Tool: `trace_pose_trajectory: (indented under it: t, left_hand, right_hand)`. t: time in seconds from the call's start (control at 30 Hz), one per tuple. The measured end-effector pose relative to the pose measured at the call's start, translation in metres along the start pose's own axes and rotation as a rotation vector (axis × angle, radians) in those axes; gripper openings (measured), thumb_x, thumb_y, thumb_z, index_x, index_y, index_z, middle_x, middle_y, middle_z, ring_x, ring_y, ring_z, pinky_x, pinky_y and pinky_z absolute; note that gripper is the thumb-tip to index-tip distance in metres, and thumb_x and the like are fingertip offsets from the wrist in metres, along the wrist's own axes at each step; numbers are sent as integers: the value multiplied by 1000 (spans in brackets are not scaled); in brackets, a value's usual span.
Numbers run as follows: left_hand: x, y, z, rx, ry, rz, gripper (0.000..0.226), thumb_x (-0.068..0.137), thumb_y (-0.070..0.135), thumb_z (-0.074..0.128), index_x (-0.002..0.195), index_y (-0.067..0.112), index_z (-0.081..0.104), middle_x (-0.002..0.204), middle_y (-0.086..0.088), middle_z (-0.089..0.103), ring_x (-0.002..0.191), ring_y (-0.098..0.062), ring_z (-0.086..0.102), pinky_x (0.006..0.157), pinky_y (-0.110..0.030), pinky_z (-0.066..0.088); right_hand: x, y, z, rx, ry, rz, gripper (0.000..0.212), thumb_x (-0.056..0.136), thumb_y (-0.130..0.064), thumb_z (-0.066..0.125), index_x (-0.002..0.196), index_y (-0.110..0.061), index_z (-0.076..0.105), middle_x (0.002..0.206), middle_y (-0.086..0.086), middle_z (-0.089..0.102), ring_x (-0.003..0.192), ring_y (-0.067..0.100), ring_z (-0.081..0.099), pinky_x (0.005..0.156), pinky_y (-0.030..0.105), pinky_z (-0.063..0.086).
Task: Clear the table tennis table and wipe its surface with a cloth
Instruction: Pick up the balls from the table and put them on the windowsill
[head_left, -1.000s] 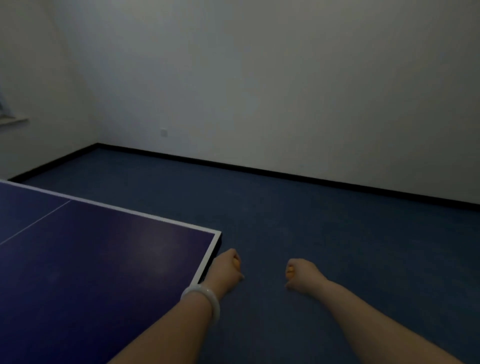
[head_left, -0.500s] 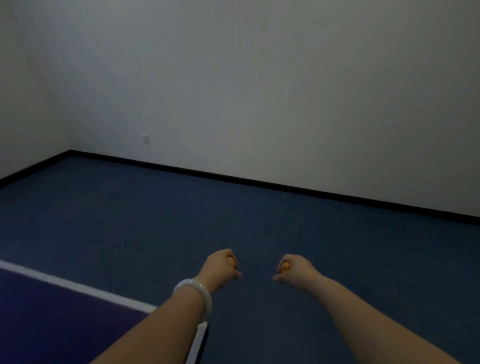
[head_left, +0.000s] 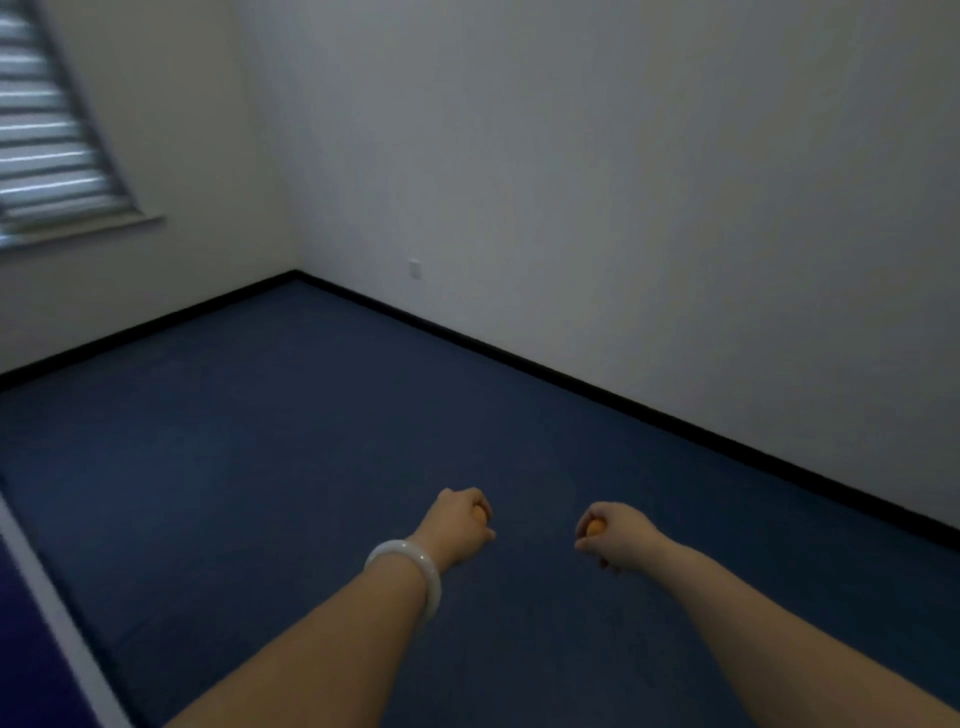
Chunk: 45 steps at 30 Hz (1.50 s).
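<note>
Table tennis table (head_left: 31, 639) shows only as a purple sliver with a white edge line at the lower left of the frame, so how much is cleared cannot be told. Both hands are out over the blue floor (head_left: 311, 441) at lower centre: the left hand (head_left: 460, 527) is curled round an orange ball (head_left: 480, 514), and the right hand (head_left: 615, 535) grips another orange ball (head_left: 594, 528). Judging by this, clearing is under way and wiping is not begun; no cloth is in sight. No brands or writing can be read.
</note>
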<state>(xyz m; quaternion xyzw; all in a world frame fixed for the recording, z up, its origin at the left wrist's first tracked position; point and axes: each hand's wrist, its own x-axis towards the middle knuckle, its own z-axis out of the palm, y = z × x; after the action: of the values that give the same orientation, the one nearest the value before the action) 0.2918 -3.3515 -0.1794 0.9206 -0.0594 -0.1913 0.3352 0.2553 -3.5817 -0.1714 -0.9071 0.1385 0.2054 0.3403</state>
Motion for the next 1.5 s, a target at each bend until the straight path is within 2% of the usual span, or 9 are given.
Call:
trace_pose_trajectory:
  t: [0.1, 0.2, 0.27, 0.47, 0.63, 0.87, 1.07, 1.27, 1.5]
  left_hand:
    - [39, -9, -21, -33, 54, -97, 20, 88, 20, 66, 107, 16, 60, 122, -11, 53, 114, -29, 56, 87, -34, 52]
    - [75, -28, -48, -98, 116, -175, 16, 88, 21, 66, 102, 18, 59, 118, -9, 52, 79, -18, 59, 61, -25, 53]
    - [101, -44, -68, -144, 155, -212, 15, 87, 20, 67, 99, 19, 58, 110, -5, 55, 72, -11, 55, 52, -19, 45]
    - [188, -97, -155, -280, 279, -312, 20, 88, 21, 67, 106, 19, 59, 104, 2, 56, 89, -13, 56, 70, -22, 45]
    - [252, -138, -249, -333, 378, -361, 16, 89, 20, 65, 104, 17, 58, 102, -1, 58, 82, -12, 56, 64, -22, 46]
    - [311, -202, -357, -412, 507, -449, 10, 92, 17, 56, 101, 15, 59, 105, -5, 62, 76, -13, 56, 58, -21, 45]
    - [382, -282, -450, -405, 580, -517, 10, 92, 22, 61, 99, 17, 57, 93, 3, 56, 71, -8, 52, 54, -18, 42]
    - [450, -359, -553, -395, 621, -613, 11, 91, 20, 60, 100, 17, 58, 104, 1, 59, 84, -10, 58, 61, -17, 46]
    - [462, -474, -663, -458, 744, -764, 15, 89, 23, 66, 101, 17, 59, 95, 2, 58, 73, -10, 55, 58, -19, 44]
  right_hand:
    - [53, -32, -13, -64, -68, -52, 10, 89, -21, 70, 90, -22, 60, 95, 1, 61, 72, 13, 62, 56, 22, 51]
    - [109, -73, -14, -96, -125, -107, 11, 89, -21, 70, 89, -22, 59, 95, 3, 61, 71, 15, 62, 53, 22, 50]
    - [148, -105, -12, -107, -149, -153, 13, 88, -20, 70, 90, -22, 58, 96, 5, 62, 69, 16, 61, 52, 23, 49]
    - [273, -230, 4, -168, -232, -302, 16, 88, -22, 72, 92, -22, 57, 104, 5, 60, 80, 18, 63, 57, 23, 51]
    - [370, -345, 9, -212, -260, -392, 16, 86, -20, 73, 86, -22, 58, 95, 4, 62, 73, 15, 63, 50, 20, 47]
    - [474, -477, 35, -270, -313, -469, 16, 84, -19, 76, 85, -22, 60, 94, 5, 63, 73, 17, 64, 53, 22, 51]
    - [579, -600, 74, -338, -380, -539, 17, 84, -16, 76, 86, -18, 59, 90, 5, 62, 68, 15, 62, 51, 22, 50]
    - [683, -743, 126, -429, -478, -619, 15, 84, -12, 74, 86, -15, 60, 89, 7, 64, 67, 16, 61, 55, 24, 54]
    - [734, -918, 234, -512, -613, -747, 14, 85, -7, 72, 81, -12, 59, 76, 6, 62, 59, 16, 58, 47, 23, 48]
